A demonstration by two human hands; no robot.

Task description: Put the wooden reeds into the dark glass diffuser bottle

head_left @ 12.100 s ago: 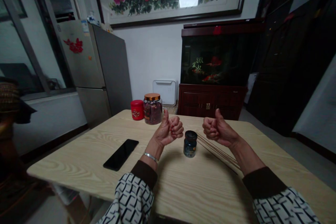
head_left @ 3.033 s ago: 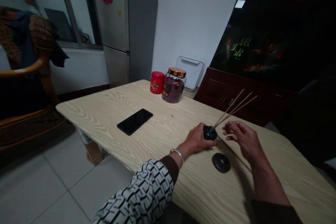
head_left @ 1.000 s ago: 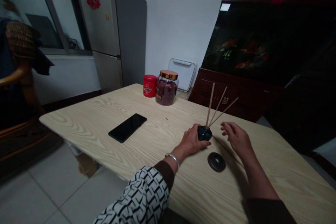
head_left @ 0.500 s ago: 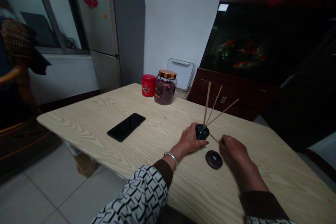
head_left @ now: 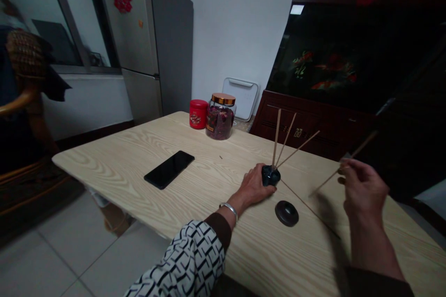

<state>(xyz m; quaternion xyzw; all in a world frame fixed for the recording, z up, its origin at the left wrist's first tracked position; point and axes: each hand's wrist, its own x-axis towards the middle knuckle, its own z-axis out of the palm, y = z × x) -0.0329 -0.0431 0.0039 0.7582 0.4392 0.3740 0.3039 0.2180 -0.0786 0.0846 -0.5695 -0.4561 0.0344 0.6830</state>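
Observation:
My left hand [head_left: 253,186], with a silver bangle at the wrist, is wrapped round a small dark glossy bottle [head_left: 271,176] on the table. Three thin wooden sticks [head_left: 276,139] stand fanned out of the bottle's mouth. Another stick [head_left: 306,204] lies on the tabletop, running from beside the bottle toward the lower right. Raised over the table's right side, my right hand [head_left: 365,190] pinches one more stick [head_left: 324,184] between thumb and fingers, held at a slant. In front of the bottle lies a dark brown ring-shaped disc [head_left: 287,214], touched by neither hand.
A black phone [head_left: 169,169] lies left on the wooden table [head_left: 114,162]. Toward the back stand a red canister [head_left: 198,115] and a glass jar [head_left: 220,121] of dried petals. Behind are a fridge [head_left: 174,51] and a dark fish tank [head_left: 324,65]; a wooden chair [head_left: 24,106] stands left.
My right hand has lifted and moved right with a stick in its fingers. The stick lying on the table now shows along its length. My left hand stays on the bottle.

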